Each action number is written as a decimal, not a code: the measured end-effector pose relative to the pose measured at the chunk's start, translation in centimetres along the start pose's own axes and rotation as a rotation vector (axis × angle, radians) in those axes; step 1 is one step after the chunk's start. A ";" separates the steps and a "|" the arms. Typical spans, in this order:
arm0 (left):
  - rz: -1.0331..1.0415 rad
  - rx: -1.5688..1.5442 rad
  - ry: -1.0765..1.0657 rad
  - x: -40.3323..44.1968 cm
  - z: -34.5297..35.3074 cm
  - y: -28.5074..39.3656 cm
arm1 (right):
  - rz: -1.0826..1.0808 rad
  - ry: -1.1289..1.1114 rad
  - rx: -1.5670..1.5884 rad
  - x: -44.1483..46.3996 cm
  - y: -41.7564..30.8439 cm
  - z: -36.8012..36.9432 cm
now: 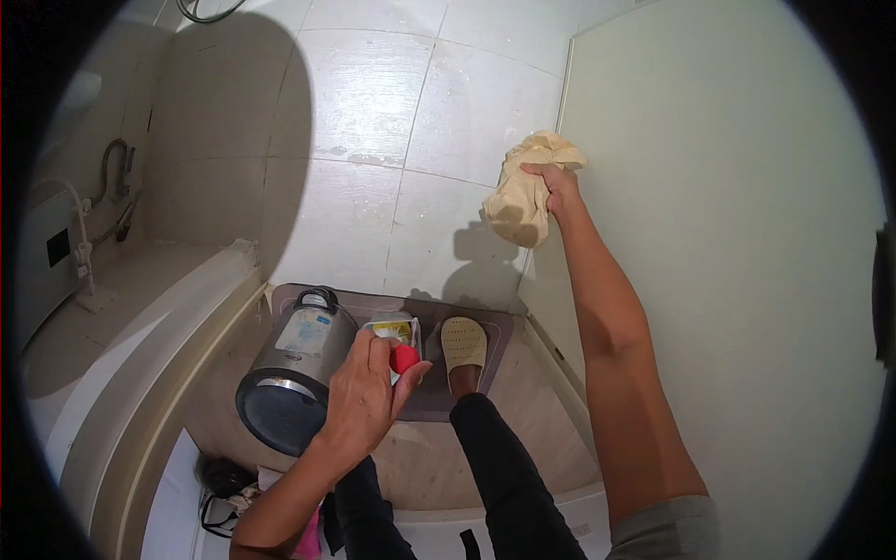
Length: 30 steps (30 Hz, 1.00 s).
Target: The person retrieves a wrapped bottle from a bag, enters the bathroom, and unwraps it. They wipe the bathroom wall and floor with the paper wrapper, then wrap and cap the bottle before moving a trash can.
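Observation:
My right hand [557,187] grips a crumpled beige cloth [525,201] by its right side, in front of the tiled floor near the pale panel. The cloth hangs in loose folds. Lower down and to the left, my left hand [373,378] has its fingers closed round a small round red object [404,358], held between thumb and fingers. Behind that hand, a small container [417,337] with something yellow and white in it is partly hidden. One slippered foot [464,343] rests on the dark mat [431,397].
A metal bin [297,345] with a black base lies or leans beside the container. A curved white ledge [168,364] runs along the left, with hoses [121,187] beyond it. The tall pale panel [728,233] borders the right side. Dark items [224,476] lie at lower left.

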<state>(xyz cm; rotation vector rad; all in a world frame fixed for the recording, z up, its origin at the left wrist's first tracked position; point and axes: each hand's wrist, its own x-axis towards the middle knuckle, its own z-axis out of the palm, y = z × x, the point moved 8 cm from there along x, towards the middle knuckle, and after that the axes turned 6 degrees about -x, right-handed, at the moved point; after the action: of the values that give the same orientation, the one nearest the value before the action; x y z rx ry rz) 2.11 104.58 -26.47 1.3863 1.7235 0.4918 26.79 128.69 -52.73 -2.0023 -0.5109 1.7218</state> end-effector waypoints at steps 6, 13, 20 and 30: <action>-0.025 -0.002 0.000 -0.5 -0.5 -0.6 | -0.249 0.182 -0.752 -3.3 -5.2 1.1; -0.058 -0.028 -0.009 -1.7 -0.9 -2.0 | -0.481 0.304 -1.429 -6.1 -10.9 6.6; -0.063 -0.145 0.001 -3.1 -1.9 -1.9 | -0.333 0.215 -1.369 -6.1 -7.1 4.0; -0.091 -0.164 0.046 -6.1 -3.4 -4.0 | -0.327 0.138 -1.578 -10.1 0.9 6.3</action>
<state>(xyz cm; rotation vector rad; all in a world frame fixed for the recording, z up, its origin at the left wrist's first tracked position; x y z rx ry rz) -2.84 98.36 -25.26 1.1833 1.7337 0.6039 18.99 122.99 -45.64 -2.5351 -2.4969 0.8413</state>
